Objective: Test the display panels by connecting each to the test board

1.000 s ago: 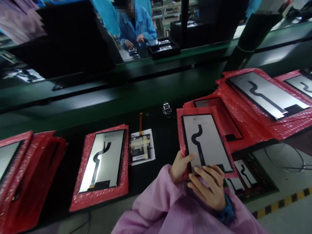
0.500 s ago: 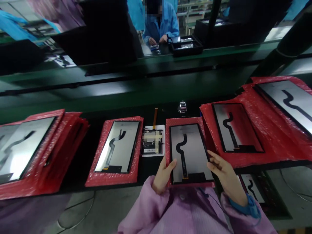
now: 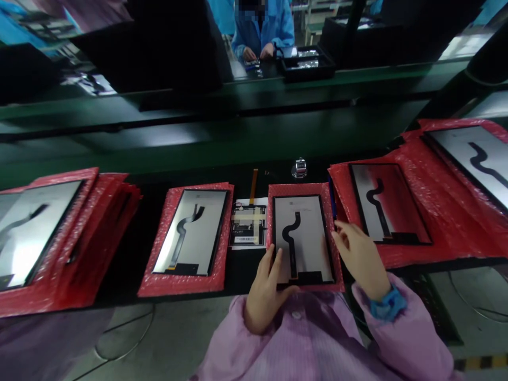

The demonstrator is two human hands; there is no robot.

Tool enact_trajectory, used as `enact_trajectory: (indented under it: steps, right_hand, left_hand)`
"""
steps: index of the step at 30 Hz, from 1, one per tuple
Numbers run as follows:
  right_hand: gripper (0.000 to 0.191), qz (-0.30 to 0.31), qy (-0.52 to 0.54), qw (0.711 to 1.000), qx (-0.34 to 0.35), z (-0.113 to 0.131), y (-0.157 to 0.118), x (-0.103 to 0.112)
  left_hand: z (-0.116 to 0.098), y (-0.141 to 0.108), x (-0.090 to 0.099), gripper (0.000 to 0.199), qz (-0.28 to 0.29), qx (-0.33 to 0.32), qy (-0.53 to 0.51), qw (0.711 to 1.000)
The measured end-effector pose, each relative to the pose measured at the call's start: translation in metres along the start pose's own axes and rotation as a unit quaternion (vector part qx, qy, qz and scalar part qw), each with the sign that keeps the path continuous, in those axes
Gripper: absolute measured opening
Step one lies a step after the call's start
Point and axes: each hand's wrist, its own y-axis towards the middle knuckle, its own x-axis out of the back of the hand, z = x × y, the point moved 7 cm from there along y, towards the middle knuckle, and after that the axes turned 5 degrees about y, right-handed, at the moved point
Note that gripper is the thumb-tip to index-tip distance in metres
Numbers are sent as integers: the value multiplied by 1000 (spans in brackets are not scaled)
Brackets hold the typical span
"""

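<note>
A display panel [image 3: 309, 238] with a grey back and a curved black ribbon cable [image 3: 291, 241] lies on a red bubble-wrap sleeve [image 3: 299, 189] in front of me. My left hand [image 3: 265, 293] rests at its lower left edge, fingers stretched out and touching the panel. Right of the sleeve, my right hand [image 3: 359, 256] has its fingers curled together at the lower end of a slim blue pen-like stick [image 3: 332, 198]. That stick lies between the sleeve and the red wrap beside it. Left of the panel is an opened device with taped innards [image 3: 248, 225] on white paper, an orange ribbon cable [image 3: 254, 185] behind it.
Another panel [image 3: 194, 230] on red wrap lies to the left, beyond it a stack of red sleeves [image 3: 101, 238]. At right, panels [image 3: 391, 203] lie on more red wrap [image 3: 428, 211]. A shiny metal object [image 3: 299, 168] stands behind. Across the green divider, a person in blue works beside a black tray [image 3: 307, 63].
The panel, held between both hands before, now lies flat on its sleeve. My right hand has left its edge for the blue stick; my left hand's fingers have spread onto the panel.
</note>
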Motion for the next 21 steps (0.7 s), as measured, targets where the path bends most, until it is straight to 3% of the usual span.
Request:
enact_trajectory:
  steps: [2,5,11,15,18,21]
  right_hand:
    - [35,-39,-119,992,8,17,23,10]
    - [35,-20,-258,965,-33,29,61,6]
    - [34,-20,-298,952,-70,28,103,-4]
    - [32,-15,-296,951,-84,23,110,-4]
    - [32,-39,-276,957,-76,31,103,6]
    - [31,-89,-154,981,79,69,68,28]
  left_hand:
    - [-1,-2,-2,92,16,-2,14,1000]
    - [-4,-4,-4,94,9,-1,33,999]
    - [-14,-2,-10,89,-53,4,43,998]
    - [-18,3,-12,87,-47,20,43,998]
    - [-18,7,-3,78,-33,10,15,999]
    - [-11,14,19,62,-48,0,-31,998]
